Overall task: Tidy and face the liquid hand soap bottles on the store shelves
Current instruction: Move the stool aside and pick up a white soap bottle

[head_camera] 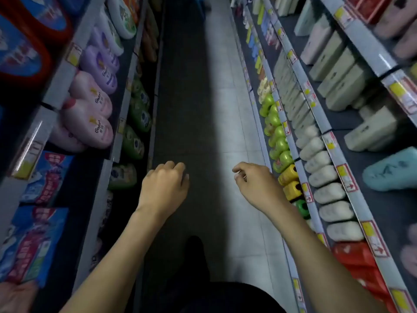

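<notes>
So, approach step, nothing faced yet: the person stands mid-aisle between two shelf runs, both arms stretched forward over the floor (225, 98), touching no product. Left hand (165, 186) hangs knuckles up over the dark strip of floor, fingers loosely curled under, nothing in it. Right hand (257, 186) has much the same pose, fingers loosely curled, thumb close to index, empty as far as I can tell. It sits near the lower right shelf rail (301, 168) and the yellow bottles (290, 177). Labels are too blurred to confirm which stock is the hand soap. My guess is the small green bottles (281, 143) and those yellow ones on the lower right shelf, or possibly the white bottles (322, 172) one shelf up. Left side reads as Comfort softener bottles (94, 114) and blue detergent bags (38, 240), so likely not the target. Next move, as I judge it: turn right, uncurl the right hand, reach into the row, pull set-back bottles up to the rail, labels outward. Green row looks a bit uneven, so start there.
</notes>
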